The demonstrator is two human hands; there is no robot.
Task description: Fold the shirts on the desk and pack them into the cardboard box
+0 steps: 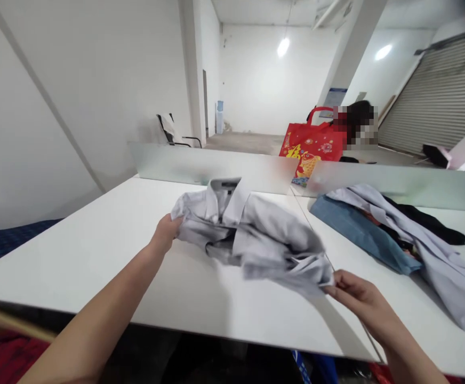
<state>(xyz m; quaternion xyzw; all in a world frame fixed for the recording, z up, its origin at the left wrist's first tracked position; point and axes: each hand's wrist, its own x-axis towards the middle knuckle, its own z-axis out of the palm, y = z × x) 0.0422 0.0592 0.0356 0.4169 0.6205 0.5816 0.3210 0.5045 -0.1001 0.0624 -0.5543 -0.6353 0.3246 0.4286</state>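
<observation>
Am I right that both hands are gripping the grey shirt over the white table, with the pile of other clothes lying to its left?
Not quite. In the head view the left hand and right hand do grip the grey shirt over the white table, but the pile of other clothes lies to its right, not its left.

Pale grey shirt point(252, 229) with darker grey collar lining — plain, no pattern. White table point(96, 250). Beside it a pile of clothes point(396, 229): blue piece, black piece, light grey-lilac piece on top. Red bag point(310, 146) behind — yellow and orange print, bright flower-like motifs. Frosted grey-green divider point(184, 162)
</observation>
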